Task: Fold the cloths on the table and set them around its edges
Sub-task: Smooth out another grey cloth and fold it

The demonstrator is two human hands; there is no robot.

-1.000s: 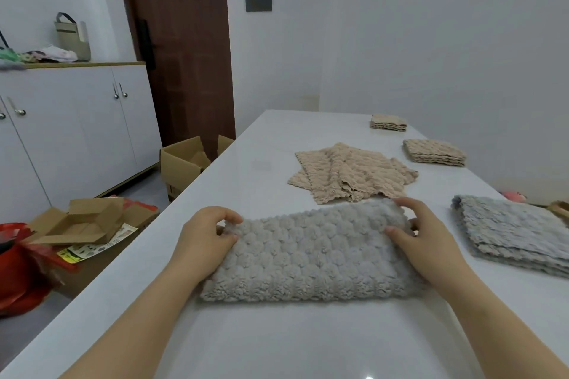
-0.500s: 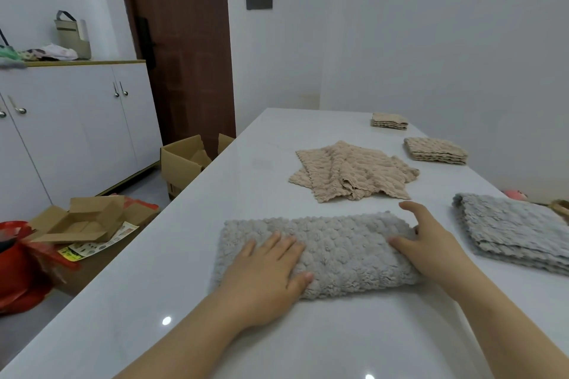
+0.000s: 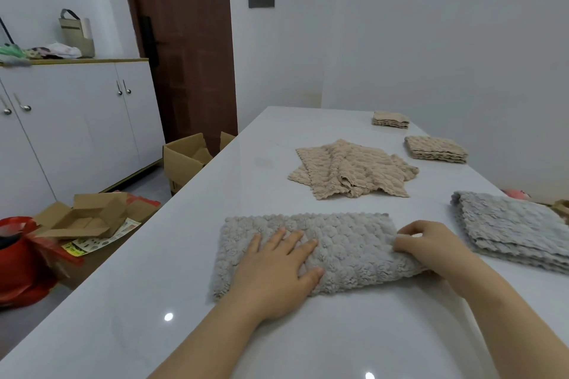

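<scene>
A grey fluffy cloth (image 3: pixel 345 243), folded into a long strip, lies across the white table (image 3: pixel 191 255) in front of me. My left hand (image 3: pixel 277 268) presses flat on its left half with straight fingers. My right hand (image 3: pixel 431 246) pinches the strip's right end and has lifted that edge a little. Beyond it lie loose beige cloths (image 3: pixel 351 169) in a rumpled heap. A folded grey cloth stack (image 3: pixel 514 228) sits at the right edge. Two folded beige stacks sit farther along that edge, one nearer (image 3: pixel 435 148) and one farther (image 3: pixel 390 119).
Left of the table on the floor stand open cardboard boxes (image 3: pixel 187 160), a flattened box (image 3: pixel 89 215) and a red bucket (image 3: pixel 15 255). White cabinets (image 3: pixel 77 126) and a brown door (image 3: pixel 184 46) are behind. A pink object (image 3: pixel 517 194) lies by the wall on the right.
My left hand went from gripping the cloth's left end to pressing flat on it. My right hand curled round the right end and began lifting it.
</scene>
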